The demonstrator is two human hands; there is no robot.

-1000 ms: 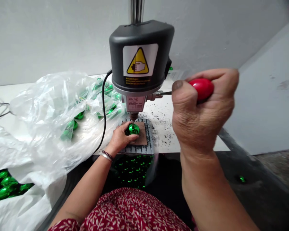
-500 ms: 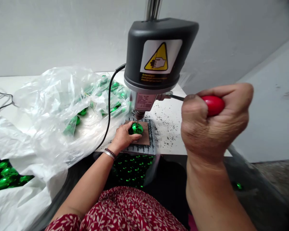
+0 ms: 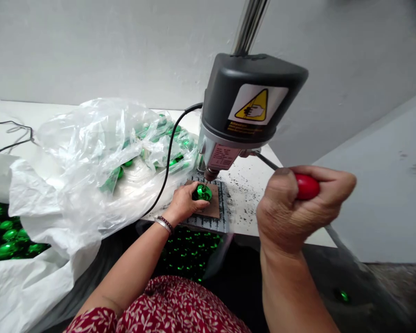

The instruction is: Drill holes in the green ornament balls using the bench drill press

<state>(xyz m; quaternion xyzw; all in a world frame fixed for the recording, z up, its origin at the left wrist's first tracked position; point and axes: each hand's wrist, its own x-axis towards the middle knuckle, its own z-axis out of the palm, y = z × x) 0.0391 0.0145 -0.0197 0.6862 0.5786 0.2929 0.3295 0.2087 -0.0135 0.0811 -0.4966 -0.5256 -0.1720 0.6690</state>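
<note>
My left hand [image 3: 186,202] grips a shiny green ball [image 3: 204,193] between thumb and fingers, on a brown board [image 3: 213,209] under the drill press [image 3: 254,99]. The chuck [image 3: 211,174] and its thin bit sit right over the ball's top; whether the bit is inside the ball, I cannot tell. My right hand [image 3: 291,212] is closed around the red knob [image 3: 308,187] of the press's feed lever [image 3: 266,160], to the right of the drill head. A yellow warning label is on the dark housing.
Clear plastic bags [image 3: 90,138] with green balls lie left of the press. A white sack [image 3: 45,222] holds more balls [image 3: 7,238]. A black cable [image 3: 168,162] hangs beside the drill head. Dark shavings [image 3: 241,199] litter the white table [image 3: 254,178]. More green balls [image 3: 190,254] are below the table edge.
The lever and my right hand have swung lower in view. The camera view has tilted and shifted, so the press appears further right and leaning. My left hand still holds the ball under the bit.
</note>
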